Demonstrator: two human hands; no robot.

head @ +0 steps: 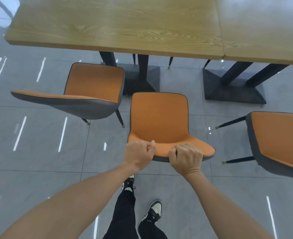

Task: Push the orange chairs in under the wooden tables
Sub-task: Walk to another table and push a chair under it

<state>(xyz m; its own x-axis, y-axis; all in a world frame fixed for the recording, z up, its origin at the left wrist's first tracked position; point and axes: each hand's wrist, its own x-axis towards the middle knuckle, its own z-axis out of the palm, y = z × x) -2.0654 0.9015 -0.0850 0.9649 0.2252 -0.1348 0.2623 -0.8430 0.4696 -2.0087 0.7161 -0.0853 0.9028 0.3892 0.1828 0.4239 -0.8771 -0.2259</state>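
Note:
An orange chair (159,118) with a grey shell stands right in front of me, its seat facing a wooden table (108,23). My left hand (139,155) and my right hand (186,158) both grip the top edge of its backrest. The seat's front edge lies clear of the table edge, near the black table base (142,78). A second orange chair (92,81) stands to the left, turned sideways, out from under the table. A third orange chair (278,137) is at the right edge, also out. A second wooden table (262,31) adjoins the first on the right.
Another black pedestal base (233,90) stands under the right table. Thin legs of chairs on the far side show beneath the tabletop. The grey tiled floor (39,161) reflects ceiling lights. My legs and black-and-white shoes (152,213) are below the held chair.

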